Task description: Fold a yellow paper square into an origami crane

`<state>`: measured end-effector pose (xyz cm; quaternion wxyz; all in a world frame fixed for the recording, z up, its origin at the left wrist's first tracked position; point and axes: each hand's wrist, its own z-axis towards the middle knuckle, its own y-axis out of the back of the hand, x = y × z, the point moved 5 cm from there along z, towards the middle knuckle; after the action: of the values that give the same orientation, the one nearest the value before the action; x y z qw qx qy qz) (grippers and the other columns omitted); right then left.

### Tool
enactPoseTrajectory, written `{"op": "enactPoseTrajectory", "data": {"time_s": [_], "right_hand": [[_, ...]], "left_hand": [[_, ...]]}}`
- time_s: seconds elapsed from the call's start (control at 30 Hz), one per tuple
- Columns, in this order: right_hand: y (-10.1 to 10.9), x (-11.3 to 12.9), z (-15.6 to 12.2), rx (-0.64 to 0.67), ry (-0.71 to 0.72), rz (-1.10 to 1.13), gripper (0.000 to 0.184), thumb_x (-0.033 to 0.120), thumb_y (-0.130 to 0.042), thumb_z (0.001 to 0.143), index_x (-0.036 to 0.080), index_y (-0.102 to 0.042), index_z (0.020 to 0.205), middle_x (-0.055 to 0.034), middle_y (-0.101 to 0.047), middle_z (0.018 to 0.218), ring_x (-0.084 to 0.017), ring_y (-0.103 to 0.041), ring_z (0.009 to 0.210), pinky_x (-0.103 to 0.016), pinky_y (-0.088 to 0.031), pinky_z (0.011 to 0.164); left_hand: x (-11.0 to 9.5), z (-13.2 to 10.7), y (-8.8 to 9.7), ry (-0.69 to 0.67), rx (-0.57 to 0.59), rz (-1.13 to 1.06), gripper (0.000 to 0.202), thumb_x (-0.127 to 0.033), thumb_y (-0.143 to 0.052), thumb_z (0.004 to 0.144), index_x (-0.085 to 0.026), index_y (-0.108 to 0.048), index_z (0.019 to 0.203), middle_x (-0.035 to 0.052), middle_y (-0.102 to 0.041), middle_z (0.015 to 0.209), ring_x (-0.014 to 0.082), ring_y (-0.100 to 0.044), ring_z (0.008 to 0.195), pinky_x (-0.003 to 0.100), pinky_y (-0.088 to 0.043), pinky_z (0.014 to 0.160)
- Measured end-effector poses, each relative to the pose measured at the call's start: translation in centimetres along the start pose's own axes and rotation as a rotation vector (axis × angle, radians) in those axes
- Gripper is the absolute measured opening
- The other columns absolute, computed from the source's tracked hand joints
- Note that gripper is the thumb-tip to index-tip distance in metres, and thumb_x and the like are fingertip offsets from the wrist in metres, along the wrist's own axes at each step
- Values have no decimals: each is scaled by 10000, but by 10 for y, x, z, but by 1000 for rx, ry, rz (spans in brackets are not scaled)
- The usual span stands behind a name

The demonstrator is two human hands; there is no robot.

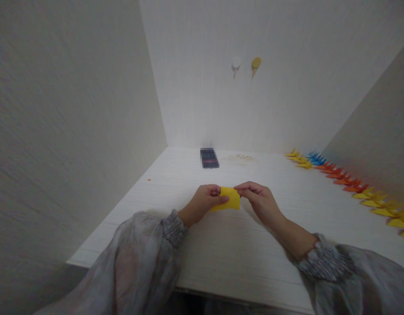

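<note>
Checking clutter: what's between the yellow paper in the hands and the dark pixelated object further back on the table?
Nothing: in the head view, only bare white table separates the yellow paper, held by left hand and right hand, from the dark object.

perhaps home craft nook; paper cranes [353, 186]

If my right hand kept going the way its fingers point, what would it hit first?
The right hand points left, already pinching the yellow paper. Straight on, it would meet the left hand holding the paper's other side.
</note>
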<state>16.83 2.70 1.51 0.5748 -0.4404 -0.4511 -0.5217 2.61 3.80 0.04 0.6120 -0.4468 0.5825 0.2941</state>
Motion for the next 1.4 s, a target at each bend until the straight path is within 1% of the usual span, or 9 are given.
{"op": "enactPoseTrajectory", "data": {"time_s": [0.17, 0.33, 0.47, 0.57, 0.63, 0.77, 0.97, 1.2, 1.4], "right_hand": [[4, 2, 2, -14, 10, 14, 121, 263, -592, 679, 181, -631, 758, -14, -625, 655, -138, -563, 637, -303, -429, 686], [6, 7, 5, -38, 11, 78, 157, 295, -590, 684, 180, -599, 791, -12, -610, 670, -122, -558, 592, -295, -436, 657], [-3, 3, 3, 0, -56, 41, 192, 317, -628, 657, 175, -603, 784, -13, -605, 718, -115, -546, 643, -256, -422, 645], [-11, -1, 0, 43, -113, 8, 201, 334, -647, 632, 163, -611, 731, -6, -594, 673, -108, -519, 604, -238, -399, 582], [-13, -2, -1, 40, -116, -6, 198, 337, -649, 628, 155, -617, 698, -1, -587, 644, -101, -505, 580, -233, -384, 559], [-13, 0, -1, 24, -126, -2, 175, 325, -652, 623, 159, -636, 673, 3, -599, 633, -101, -508, 576, -234, -379, 567], [-12, 1, -2, 30, -141, 24, 156, 316, -632, 648, 168, -666, 684, -4, -617, 657, -111, -523, 595, -241, -392, 597], [-13, 1, -2, 44, -128, 39, 170, 315, -612, 663, 157, -664, 697, -18, -621, 667, -130, -529, 632, -253, -400, 627], [-12, 3, -2, 30, -107, 27, 166, 313, -595, 654, 161, -658, 651, -16, -609, 652, -130, -518, 628, -250, -395, 627]], "left_hand": [[1, 0, 2, 8, -20, -8, 282, -273, -720, 489, -116, -559, 658, 25, -618, 663, 94, -548, 547, 205, -398, 516], [2, 0, 5, -15, -33, -27, 264, -253, -703, 525, -117, -560, 700, 20, -618, 671, 96, -557, 569, 210, -408, 542], [0, 0, 5, -45, -78, -45, 265, -262, -704, 528, -124, -525, 666, -6, -601, 631, 79, -540, 534, 188, -387, 507], [-2, 0, 1, -55, -63, -37, 283, -289, -706, 525, -123, -521, 660, -19, -584, 594, 71, -524, 504, 182, -373, 485], [-2, 0, -1, -50, -45, -30, 299, -307, -707, 521, -118, -532, 674, -10, -590, 609, 75, -527, 513, 187, -379, 492], [-2, -1, -1, -48, -44, -31, 307, -306, -710, 516, -115, -541, 686, 1, -601, 635, 77, -532, 525, 190, -379, 498], [-3, -1, -1, -27, -41, -43, 326, -311, -722, 494, -118, -545, 689, 5, -606, 642, 88, -544, 542, 203, -389, 520], [-4, -2, -1, -6, -69, -12, 382, -354, -731, 458, -115, -532, 681, 9, -600, 643, 90, -534, 539, 207, -386, 513], [-3, -2, -1, 1, -77, -19, 358, -324, -728, 469, -112, -524, 674, 7, -594, 634, 86, -533, 533, 205, -391, 514]]}}
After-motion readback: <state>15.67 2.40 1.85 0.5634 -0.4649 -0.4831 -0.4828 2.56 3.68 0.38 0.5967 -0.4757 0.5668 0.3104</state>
